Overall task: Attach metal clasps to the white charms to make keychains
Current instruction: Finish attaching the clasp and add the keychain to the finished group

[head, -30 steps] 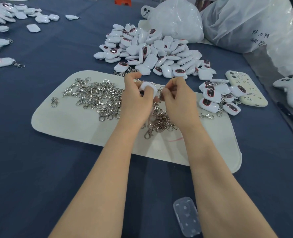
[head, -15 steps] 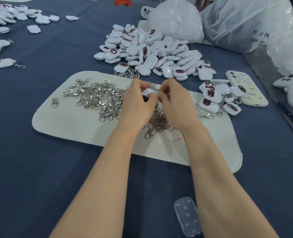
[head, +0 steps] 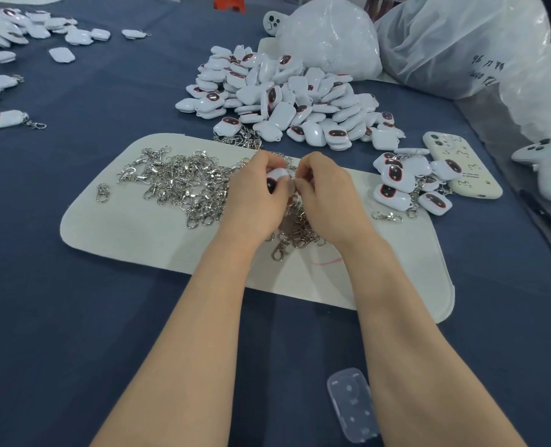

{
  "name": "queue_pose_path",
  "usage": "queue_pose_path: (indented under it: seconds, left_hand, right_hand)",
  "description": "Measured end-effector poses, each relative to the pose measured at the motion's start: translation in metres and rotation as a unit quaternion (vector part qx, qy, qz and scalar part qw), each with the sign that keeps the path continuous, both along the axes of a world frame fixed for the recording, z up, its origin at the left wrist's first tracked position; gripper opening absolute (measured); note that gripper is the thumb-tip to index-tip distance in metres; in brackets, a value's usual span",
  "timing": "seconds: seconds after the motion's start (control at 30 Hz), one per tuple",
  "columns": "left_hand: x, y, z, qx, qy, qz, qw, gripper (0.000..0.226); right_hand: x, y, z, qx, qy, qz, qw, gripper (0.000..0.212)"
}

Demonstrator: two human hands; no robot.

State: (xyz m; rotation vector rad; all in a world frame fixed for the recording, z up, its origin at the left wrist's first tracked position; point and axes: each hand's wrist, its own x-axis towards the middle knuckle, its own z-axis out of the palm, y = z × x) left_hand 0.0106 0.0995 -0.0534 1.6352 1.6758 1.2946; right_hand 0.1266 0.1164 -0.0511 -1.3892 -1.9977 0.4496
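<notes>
Status: one attachment under way, over the middle of the mat point(head: 132, 240).

Left hand point(head: 255, 195): fingers curled round a charm point(head: 275, 178), held just above the mat with its dark face toward me. Only the top and part of the face show; the rest is covered by the fingers.

Right hand point(head: 327, 196): fingertips drawn together in a pinch at the charm's right edge. A sliver of metal shows there, which I take to be the clasp point(head: 295, 179). I cannot tell whether its ring is through the charm's loop yet.

Stock: clasp heap point(head: 184, 185) on the mat, partly under both hands. Charm heap point(head: 284, 98) behind the mat. A small cluster of finished keychains point(head: 406, 188) lies at the mat's right end.

Handling, my judgement:
- The charm looks like a light, glossy, rigid shell. It would slip in a loose grip, so I would hold it by the flat faces, leaving the loop corner clear.
- The clasp is small, stiff and hard. In the heap the clasps lie tangled, so lifting one may drag its neighbours.
- I would take the clasp by the ring end, close to where it meets the loop, for control.
- Risk: the loop is the thinnest part, so twisting it is the likeliest way to damage the charm.
</notes>
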Motion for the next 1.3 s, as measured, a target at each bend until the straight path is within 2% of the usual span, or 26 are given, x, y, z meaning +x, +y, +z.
queue_pose_path:
  seconds: [0.13,0.2,0.3,0.33,0.4,0.43,0.53,0.73,0.87,0.93,1.0,1.07,1.1,1.17,1.23,1.3]
  left_hand:
    - [0.001,-0.001,-0.002,0.006,0.031,-0.005,0.999,0.018]
    - [0.003,-0.001,0.000,0.011,-0.006,-0.007,1.000,0.012]
    - [0.006,0.001,0.005,0.004,-0.141,0.016,0.990,0.006]
    - [0.007,0.001,0.007,-0.011,-0.222,0.018,0.975,0.006]
    - [0.007,0.001,0.012,-0.044,-0.384,0.006,0.922,0.010]
    - [0.007,0.001,0.014,-0.052,-0.429,0.002,0.902,0.010]
    - [0.009,0.001,0.017,-0.067,-0.481,-0.004,0.874,0.009]
    - [0.012,0.000,0.015,-0.091,-0.481,-0.031,0.872,0.007]
    - [0.013,-0.001,0.014,-0.072,-0.406,-0.002,0.911,0.007]
    - [0.013,-0.003,0.011,-0.038,-0.307,0.025,0.951,0.006]
    - [0.013,-0.005,0.010,0.015,-0.143,0.041,0.989,0.008]
    - [0.014,-0.007,0.009,0.050,-0.053,0.032,0.997,0.008]
    - [0.015,-0.007,0.009,0.052,-0.054,0.025,0.997,0.008]
    - [0.015,-0.006,0.012,0.030,-0.139,0.016,0.990,0.011]
    - [0.015,-0.005,0.014,-0.015,-0.257,0.014,0.966,0.017]
    - [0.014,-0.003,0.016,-0.056,-0.353,0.004,0.934,0.019]
  right_hand:
    - [0.000,0.000,0.000,-0.004,-0.026,0.021,0.999,0.010]
    - [-0.001,-0.001,0.003,-0.001,0.028,0.018,0.999,0.010]
    - [-0.005,-0.003,0.007,0.004,0.163,-0.003,0.987,0.012]
    - [-0.006,-0.004,0.008,-0.003,0.194,-0.007,0.981,0.011]
    - [-0.008,-0.003,0.008,-0.028,0.231,-0.009,0.973,0.009]
    - [-0.008,-0.002,0.008,-0.038,0.239,-0.009,0.970,0.009]
    - [-0.010,-0.002,0.008,-0.027,0.252,-0.014,0.967,0.010]
    - [-0.009,-0.003,0.008,0.018,0.223,-0.050,0.973,0.008]
    - [-0.005,-0.004,0.011,0.043,0.113,-0.036,0.992,0.012]
    - [-0.001,-0.003,0.013,0.029,0.060,-0.023,0.998,0.013]
    - [0.005,-0.002,0.016,0.003,0.016,-0.010,1.000,0.013]
    - [0.008,-0.001,0.018,-0.011,0.009,-0.012,1.000,0.012]
    - [0.007,-0.001,0.018,-0.013,0.032,-0.019,0.999,0.011]
    - [0.002,-0.001,0.016,-0.049,0.148,-0.029,0.987,0.009]
    - [-0.003,-0.002,0.015,-0.122,0.292,-0.010,0.949,0.012]
    - [-0.003,-0.003,0.014,-0.173,0.391,0.022,0.904,0.013]
